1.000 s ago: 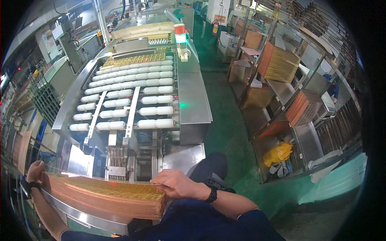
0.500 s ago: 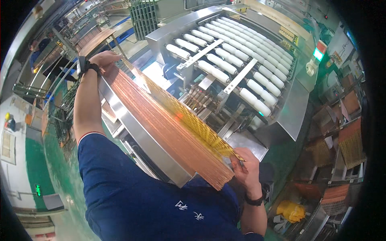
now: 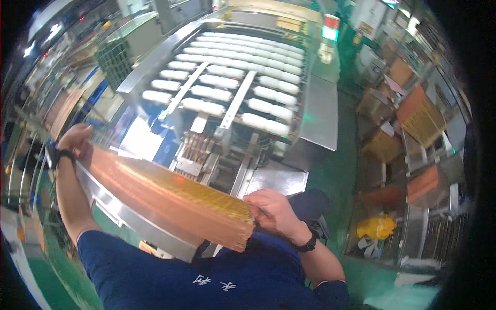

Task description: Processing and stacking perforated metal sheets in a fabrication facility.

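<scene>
A thick stack of thin copper-coloured panels [image 3: 155,194] leans in front of me, its far face showing a gold patterned panel [image 3: 206,199]. Along its near side runs a bright metal plate [image 3: 129,209]. My left hand [image 3: 76,138], with a black band on the wrist, is closed round the stack's left end; its fingertips are slightly blurred. At the right end, my right hand [image 3: 275,211] grips the panels' corner with bent fingers. How many panels it pinches is hidden. Beyond the stack stands a machine with rows of white rollers [image 3: 212,93].
The machine's steel side [image 3: 315,113] rises ahead to the right, near a lit signal lamp [image 3: 329,32]. Racks at right hold more copper panels [image 3: 428,185]. A yellow cloth-like bundle [image 3: 376,227] lies low there. Green floor [image 3: 333,170] runs between.
My view has turned to the right, so the machine sits further left. The gold panel, held apart from the stack earlier, now lies closer against it. Both hands remain at the stack's ends.
</scene>
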Tool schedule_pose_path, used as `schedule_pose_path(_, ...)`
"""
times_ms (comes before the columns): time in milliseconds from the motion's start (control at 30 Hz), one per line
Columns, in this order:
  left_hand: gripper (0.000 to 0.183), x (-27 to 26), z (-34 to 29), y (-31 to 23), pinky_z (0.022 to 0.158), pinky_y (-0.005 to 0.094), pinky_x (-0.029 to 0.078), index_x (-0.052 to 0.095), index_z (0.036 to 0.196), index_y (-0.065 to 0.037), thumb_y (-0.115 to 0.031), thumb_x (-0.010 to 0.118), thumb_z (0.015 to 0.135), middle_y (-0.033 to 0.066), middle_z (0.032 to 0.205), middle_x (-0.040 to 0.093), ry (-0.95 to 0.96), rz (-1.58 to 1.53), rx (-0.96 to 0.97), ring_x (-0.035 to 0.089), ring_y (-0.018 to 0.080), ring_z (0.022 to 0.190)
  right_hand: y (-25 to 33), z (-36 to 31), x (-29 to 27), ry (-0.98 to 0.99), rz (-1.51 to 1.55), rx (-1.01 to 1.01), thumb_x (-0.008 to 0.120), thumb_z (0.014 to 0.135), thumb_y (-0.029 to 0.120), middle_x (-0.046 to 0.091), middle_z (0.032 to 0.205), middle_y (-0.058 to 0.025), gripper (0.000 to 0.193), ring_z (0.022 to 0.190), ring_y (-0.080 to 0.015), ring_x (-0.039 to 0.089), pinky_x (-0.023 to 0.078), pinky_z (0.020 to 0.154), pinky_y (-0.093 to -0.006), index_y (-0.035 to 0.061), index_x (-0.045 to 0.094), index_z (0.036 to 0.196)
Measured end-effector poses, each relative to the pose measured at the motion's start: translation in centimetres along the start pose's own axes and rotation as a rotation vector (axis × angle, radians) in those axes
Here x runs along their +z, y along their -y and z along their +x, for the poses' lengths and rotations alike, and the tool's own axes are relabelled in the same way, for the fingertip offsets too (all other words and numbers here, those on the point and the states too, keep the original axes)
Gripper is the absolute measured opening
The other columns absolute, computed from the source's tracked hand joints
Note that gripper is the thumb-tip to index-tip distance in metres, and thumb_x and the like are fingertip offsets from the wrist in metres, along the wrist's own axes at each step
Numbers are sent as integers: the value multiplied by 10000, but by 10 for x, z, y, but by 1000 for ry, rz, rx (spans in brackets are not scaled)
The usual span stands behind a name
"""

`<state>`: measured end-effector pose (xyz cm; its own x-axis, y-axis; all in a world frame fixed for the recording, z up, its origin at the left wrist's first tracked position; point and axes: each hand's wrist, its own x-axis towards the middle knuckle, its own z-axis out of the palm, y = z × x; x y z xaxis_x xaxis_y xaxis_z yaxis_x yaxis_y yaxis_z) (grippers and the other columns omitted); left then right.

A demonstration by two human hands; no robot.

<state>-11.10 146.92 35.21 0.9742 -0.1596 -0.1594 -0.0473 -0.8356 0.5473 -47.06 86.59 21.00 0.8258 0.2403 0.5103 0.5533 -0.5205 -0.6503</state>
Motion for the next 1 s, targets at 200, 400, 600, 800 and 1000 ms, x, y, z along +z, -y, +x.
schedule_pose_path(200,311,7,13,-6,589,276,436,608,817,-84,-358,603,965,-5,741,575,35,-55,-23,532,110,648,-5,-2,2,-43,15,28,692,815,42,694,976,-142,249,886,-325,667,552,766,-400,31,692,1064)
schedule_pose_path(400,306,14,18,-17,549,274,426,599,806,-77,-319,574,991,14,743,573,32,-69,12,511,116,602,-6,-6,0,-57,3,30,695,834,56,699,976,-144,216,886,-330,672,551,759,-408,29,692,1048)
schedule_pose_path(600,241,0,17,17,484,282,381,587,784,-89,-280,574,930,-13,685,509,1,-58,28,482,110,552,-12,-5,10,-2,-21,-9,701,816,76,686,985,-144,272,925,-335,664,547,789,-428,44,684,1085)
schedule_pose_path(800,241,15,5,-28,487,279,393,581,771,-79,-276,577,909,-3,677,514,-16,-76,-19,496,118,554,-15,-10,13,14,-60,23,691,811,60,676,980,-140,301,933,-332,656,536,798,-425,50,665,1111)
schedule_pose_path(1000,219,12,7,-26,520,282,403,572,762,-76,-253,582,891,-6,691,511,5,-72,15,503,127,570,-14,-7,10,4,-52,9,691,811,54,676,980,-135,296,925,-330,654,533,789,-423,49,661,1105)
